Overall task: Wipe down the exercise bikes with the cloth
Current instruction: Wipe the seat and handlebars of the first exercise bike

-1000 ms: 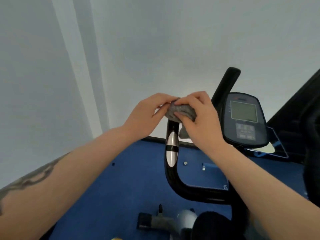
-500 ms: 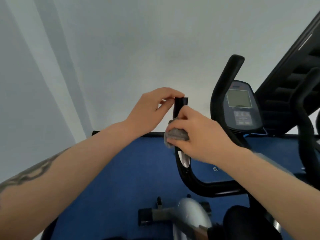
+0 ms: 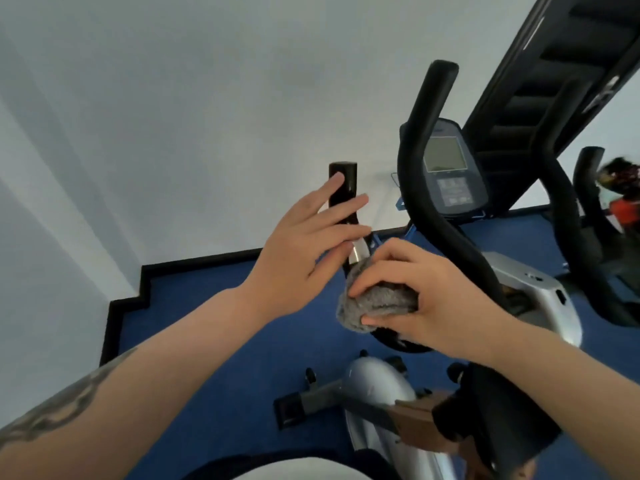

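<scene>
At frame centre, left handlebar (image 3: 343, 195) of the exercise bike (image 3: 377, 386): since half a second ago the right hand (image 3: 426, 296) has slid the grey cloth (image 3: 375, 301) down the bar, past the silver sensor band (image 3: 358, 252), and the left hand (image 3: 304, 251) has let go of the bar top. Left grip now released, fingers straight, resting against the bar. Right grip clenched round the cloth, which wraps the bar at 4 o'clock from the left hand. Judgement: upper bar wiped; lower curve, right handlebar (image 3: 426, 161) and console (image 3: 450, 171) remain.
</scene>
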Tool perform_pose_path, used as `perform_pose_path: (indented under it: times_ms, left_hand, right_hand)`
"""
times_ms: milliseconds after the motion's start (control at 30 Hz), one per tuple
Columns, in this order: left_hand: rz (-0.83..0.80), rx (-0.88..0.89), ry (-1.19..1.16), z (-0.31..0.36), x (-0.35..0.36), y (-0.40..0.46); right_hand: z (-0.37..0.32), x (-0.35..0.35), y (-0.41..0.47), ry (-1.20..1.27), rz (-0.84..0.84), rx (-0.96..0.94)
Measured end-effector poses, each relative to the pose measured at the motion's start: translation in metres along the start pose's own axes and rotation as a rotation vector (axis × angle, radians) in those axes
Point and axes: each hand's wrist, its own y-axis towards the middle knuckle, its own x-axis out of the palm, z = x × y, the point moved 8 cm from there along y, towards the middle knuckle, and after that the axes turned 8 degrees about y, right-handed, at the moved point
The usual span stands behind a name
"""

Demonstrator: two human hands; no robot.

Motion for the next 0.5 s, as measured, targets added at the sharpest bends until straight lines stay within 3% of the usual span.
perform_pose_path:
  times_ms: [100,267,433,500]
  left_hand:
    - [-0.053,-0.022,-0.044,0.002,0.01,-0.011]
    - [-0.094,0.043,-0.073,0.014,0.019,-0.016]
    - [-0.067,0.031,-0.108,0.022,0.022,-0.02]
    - [-0.041,-0.003,-0.137,0.022,0.023,-0.021]
  right_hand:
    - [0.007,-0.001,-0.021,-0.031,-0.13,0.08]
    - [-0.001,0.0,-0.022,-0.017,0.034,0.128]
    - [0.024,-0.025,-0.054,0.019,0.012,0.279]
    - [0.019,-0.02,-0.047,0.018,0.039,0.241]
